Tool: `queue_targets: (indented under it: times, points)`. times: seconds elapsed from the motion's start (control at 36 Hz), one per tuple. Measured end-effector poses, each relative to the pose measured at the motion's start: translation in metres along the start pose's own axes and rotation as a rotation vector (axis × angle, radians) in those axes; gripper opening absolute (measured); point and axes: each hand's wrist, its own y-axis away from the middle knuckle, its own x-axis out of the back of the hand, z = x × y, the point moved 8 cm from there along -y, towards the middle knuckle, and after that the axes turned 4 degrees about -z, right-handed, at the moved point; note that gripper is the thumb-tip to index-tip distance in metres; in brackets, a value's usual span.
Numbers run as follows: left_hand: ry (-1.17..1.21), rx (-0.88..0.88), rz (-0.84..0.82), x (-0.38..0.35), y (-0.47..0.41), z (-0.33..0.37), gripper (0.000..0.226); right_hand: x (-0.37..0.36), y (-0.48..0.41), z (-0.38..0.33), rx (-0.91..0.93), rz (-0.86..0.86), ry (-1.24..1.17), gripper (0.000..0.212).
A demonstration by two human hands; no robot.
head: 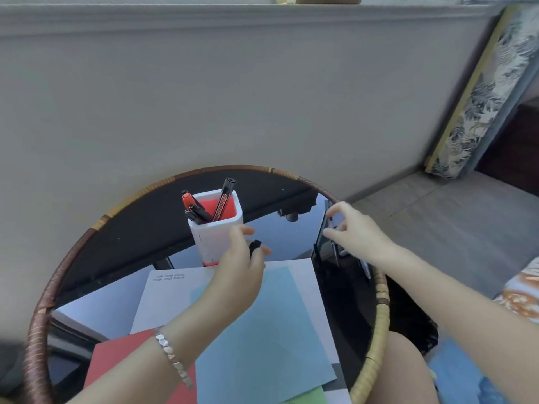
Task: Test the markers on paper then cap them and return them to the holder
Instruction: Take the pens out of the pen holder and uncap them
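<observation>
The left hand (pixel 242 262) curls its fingers around a small black piece (pixel 255 245), a cap by the look of it. Just beyond its knuckles stands the white holder (pixel 215 231), with a black marker (pixel 225 196) and a red-capped marker (pixel 187 199) leaning inside. Blue paper (pixel 262 322) lies under its wrist. Off to its side, the right hand (pixel 354 231) brackets a dark upright slab (pixel 322 228) between thumb and forefinger. Whether it grips, I cannot tell.
</observation>
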Motion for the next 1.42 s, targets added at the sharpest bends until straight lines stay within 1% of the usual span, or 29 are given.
queue_targets:
  times: [0.03,0.06,0.14,0.22,0.31,0.5,0.56,0.69,0.78,0.86,0.97,1.06,1.17,1.25,1.31,1.42]
  points:
    - [-0.019,-0.004,-0.01,-0.004,-0.001,0.0,0.014,-0.006,-0.002,-0.001,0.027,-0.02,0.071,0.013]
    - [-0.029,-0.009,-0.016,-0.008,-0.002,0.001,0.009,-0.011,-0.003,-0.001,0.045,-0.038,0.131,0.008]
    - [-0.067,0.01,-0.052,-0.025,-0.009,0.001,0.008,-0.021,-0.008,0.001,0.077,-0.044,0.274,0.009]
    - [-0.188,0.009,-0.06,-0.043,-0.019,0.001,0.008,-0.021,-0.013,0.005,0.134,0.023,0.424,0.019]
    - [-0.327,-0.032,-0.056,-0.064,-0.033,0.005,0.009,-0.019,-0.012,0.013,0.187,0.042,0.391,0.026]
    - [-0.682,-0.083,-0.133,-0.11,-0.069,0.013,0.022,-0.015,-0.012,0.026,0.181,-0.048,0.293,0.028]
    - [-0.681,-0.071,-0.156,-0.116,-0.075,0.014,0.022,-0.011,-0.013,0.028,0.171,-0.039,0.279,0.029]
    - [-0.515,-0.043,-0.242,-0.121,-0.078,0.017,0.021,-0.003,-0.012,0.023,0.141,-0.024,0.247,0.027]
    - [-0.485,-0.027,-0.21,-0.107,-0.07,0.016,0.026,-0.003,-0.01,0.01,0.147,-0.027,0.228,0.026]
    - [-0.489,-0.077,-0.138,-0.078,-0.054,0.018,0.031,-0.007,-0.004,-0.02,0.225,-0.007,0.205,0.024]
    - [-0.429,-0.131,-0.027,-0.019,-0.02,0.02,0.024,-0.019,0.008,-0.079,0.384,0.009,0.137,0.02]
    - [-0.378,-0.103,0.066,0.029,0.007,0.015,0.02,-0.026,0.015,-0.127,0.492,0.025,0.069,0.017]
    - [-0.402,-0.073,0.22,0.081,0.029,0.007,0.018,-0.038,0.015,-0.176,0.584,0.025,0.029,0.019]
    - [-0.382,-0.029,0.281,0.108,0.035,-0.005,0.016,-0.059,0.01,-0.197,0.588,-0.036,0.11,0.023]
    - [-0.362,0.004,0.303,0.12,0.038,-0.014,0.017,-0.073,0.006,-0.203,0.574,-0.078,0.19,0.021]
    - [-0.313,0.021,0.334,0.128,0.042,-0.02,0.017,-0.086,-0.006,-0.201,0.518,-0.119,0.205,0.009]
